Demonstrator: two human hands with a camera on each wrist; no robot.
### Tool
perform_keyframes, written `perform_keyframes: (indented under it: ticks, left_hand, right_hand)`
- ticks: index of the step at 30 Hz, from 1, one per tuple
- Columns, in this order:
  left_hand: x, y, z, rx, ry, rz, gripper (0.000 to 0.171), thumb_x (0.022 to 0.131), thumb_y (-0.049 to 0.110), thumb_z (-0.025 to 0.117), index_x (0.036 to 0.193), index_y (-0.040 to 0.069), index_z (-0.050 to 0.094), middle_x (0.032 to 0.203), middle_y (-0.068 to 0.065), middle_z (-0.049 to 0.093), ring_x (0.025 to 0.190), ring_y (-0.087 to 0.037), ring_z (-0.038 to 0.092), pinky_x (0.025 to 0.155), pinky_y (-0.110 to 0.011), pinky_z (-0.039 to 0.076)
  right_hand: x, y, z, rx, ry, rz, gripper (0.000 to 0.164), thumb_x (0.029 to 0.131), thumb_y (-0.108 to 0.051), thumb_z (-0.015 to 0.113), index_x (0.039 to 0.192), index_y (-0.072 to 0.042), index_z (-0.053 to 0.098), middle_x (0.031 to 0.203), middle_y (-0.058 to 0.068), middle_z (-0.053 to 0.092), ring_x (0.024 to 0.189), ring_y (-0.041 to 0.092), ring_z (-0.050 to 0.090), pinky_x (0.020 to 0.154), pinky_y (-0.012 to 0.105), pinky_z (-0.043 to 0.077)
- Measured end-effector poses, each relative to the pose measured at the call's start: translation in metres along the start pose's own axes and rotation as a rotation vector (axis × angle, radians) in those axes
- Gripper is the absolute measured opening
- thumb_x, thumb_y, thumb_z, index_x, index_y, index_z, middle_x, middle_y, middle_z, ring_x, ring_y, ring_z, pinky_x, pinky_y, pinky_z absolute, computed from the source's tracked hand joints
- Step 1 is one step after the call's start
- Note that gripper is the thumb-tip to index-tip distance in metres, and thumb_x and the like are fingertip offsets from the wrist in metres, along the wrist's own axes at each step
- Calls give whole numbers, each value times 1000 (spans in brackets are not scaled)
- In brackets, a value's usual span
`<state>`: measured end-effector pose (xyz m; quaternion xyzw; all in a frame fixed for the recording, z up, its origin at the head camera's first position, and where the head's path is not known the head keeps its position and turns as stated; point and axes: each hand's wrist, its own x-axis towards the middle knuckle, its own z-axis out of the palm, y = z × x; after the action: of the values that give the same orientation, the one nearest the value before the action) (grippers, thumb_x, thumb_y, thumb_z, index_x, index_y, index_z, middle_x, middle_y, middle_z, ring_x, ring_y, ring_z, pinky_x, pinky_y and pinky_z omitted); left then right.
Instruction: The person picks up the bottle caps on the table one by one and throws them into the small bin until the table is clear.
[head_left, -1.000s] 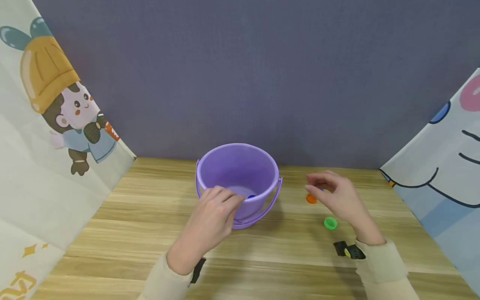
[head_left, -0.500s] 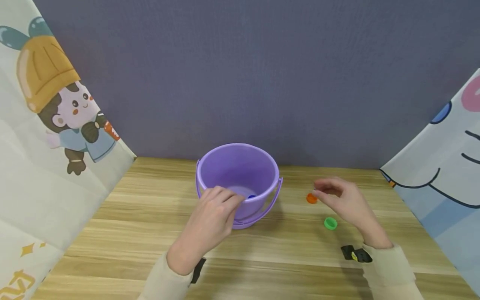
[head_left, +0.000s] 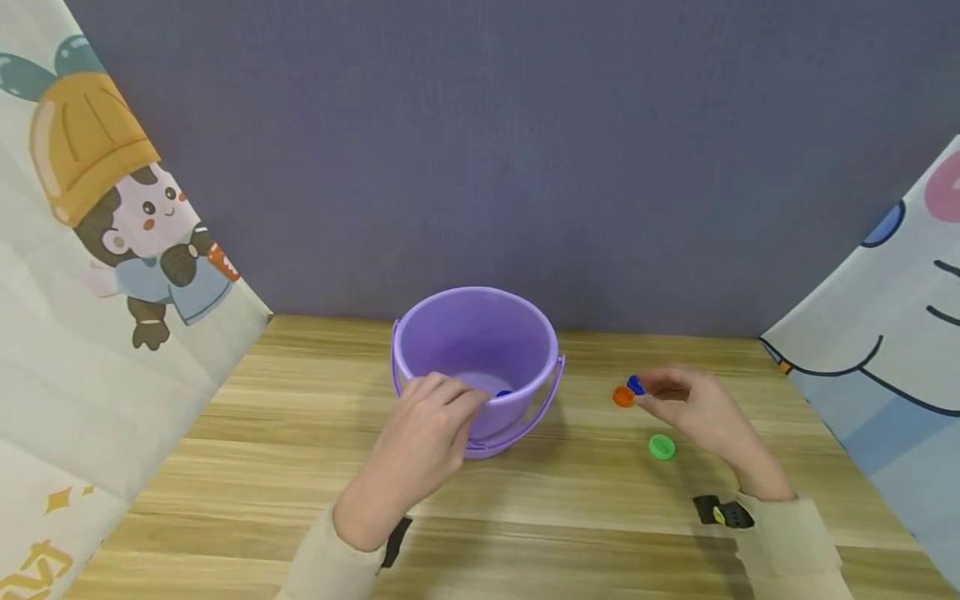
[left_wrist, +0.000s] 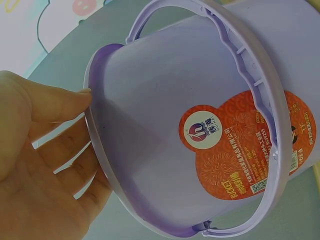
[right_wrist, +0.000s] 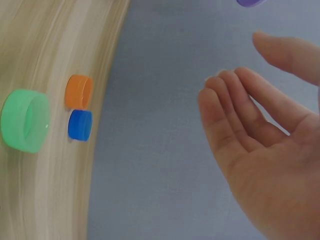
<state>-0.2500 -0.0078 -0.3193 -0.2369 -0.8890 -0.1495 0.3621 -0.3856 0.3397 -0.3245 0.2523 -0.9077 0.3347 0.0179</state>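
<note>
Backdrop: grey-blue panel [head_left: 480, 167], standing behind a wood-grain table [head_left: 262, 467].
Left side: pale sheet [head_left: 52, 358] printed with a cartoon figure in a yellow hat.
Left hand [head_left: 420, 429]: pinches the near rim of the purple bucket [head_left: 480, 329], thumb on the outer side, fingers going over the edge.
Bucket: upright on the table, left of the caps; mouth faces up, long axis vertical. Handle [left_wrist: 283, 135] hangs low across the near side.
Bucket floor: something blue [head_left: 503, 392] shows just past the near rim; mostly hidden.
Orange cap [head_left: 623, 397]: on the table, right of the bucket, hollow side up.
Blue cap [head_left: 635, 385]: just beside the orange one, on its right in the head view; axis upright by the right wrist view, where their edges seem to meet.
Green cap [head_left: 662, 447]: nearer the person, apart from the other two, hollow side up.
Right hand [head_left: 693, 408]: above the table, thumb and fingers spread apart, nothing between them.
Left wrist view only: red label [left_wrist: 222, 160] on the bucket's wall, reading "BUCKET".
Right wrist view only: clear gap between fingertips and blue cap; from the head they look nearly in contact.
</note>
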Motion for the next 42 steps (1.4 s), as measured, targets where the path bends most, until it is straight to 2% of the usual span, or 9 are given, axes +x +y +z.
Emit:
perform_keyframes:
  ticks: [4, 9, 17, 25, 30, 37, 42]
  left_hand:
    - [0, 0, 0, -2, 3, 3, 22, 87, 4, 72, 108, 11, 76, 101, 1, 73, 93, -20, 63, 82, -36, 50]
    - [0, -1, 0, -6, 2, -1, 22, 87, 4, 73, 108, 11, 76, 101, 0, 74, 94, -20, 63, 83, -37, 50]
    - [-5, -4, -2, -5, 4, -17, 24, 86, 3, 72, 109, 10, 76, 101, 1, 74, 93, -20, 62, 83, -37, 50]
    - [-3, -5, 0, -5, 10, -12, 22, 87, 4, 73, 108, 10, 76, 100, 1, 74, 93, -19, 63, 82, -37, 50]
    - [-3, -5, 0, -5, 15, -6, 22, 87, 3, 73, 107, 10, 76, 100, 1, 74, 93, -19, 63, 82, -37, 50]
    - [-2, -6, 0, -6, 12, -5, 22, 86, 3, 72, 107, 10, 76, 100, 1, 74, 93, -20, 63, 82, -37, 50]
    - [-2, -5, 0, -9, 11, -8, 23, 86, 3, 73, 107, 10, 76, 101, 1, 74, 93, -20, 63, 83, -37, 50]
  right_hand:
    - [-2, 3, -1, -28, -41, 42, 41, 95, -29, 73, 124, 0, 68, 115, 14, 70, 102, 29, 67, 84, 36, 54]
    - [0, 10, 0, -65, -75, 35, 41, 94, -26, 74, 123, 3, 68, 118, 18, 69, 102, 29, 67, 84, 37, 55]
    - [4, 25, 5, -86, -143, 59, 45, 94, -24, 73, 124, 8, 65, 118, 23, 68, 106, 37, 65, 88, 53, 54]
    - [4, 44, 3, -77, -197, 114, 49, 94, -25, 73, 126, 11, 62, 119, 25, 66, 106, 38, 64, 87, 52, 55]
    - [4, 49, 2, -96, -230, 136, 49, 94, -25, 73, 124, 12, 62, 116, 24, 68, 105, 37, 64, 85, 50, 55]
    - [5, 56, 1, -101, -296, 167, 48, 92, -24, 74, 122, 12, 63, 111, 18, 68, 99, 29, 63, 80, 41, 53]
    - [6, 57, 1, -136, -328, 191, 50, 89, -23, 76, 120, 13, 63, 108, 18, 68, 96, 29, 63, 78, 43, 54]
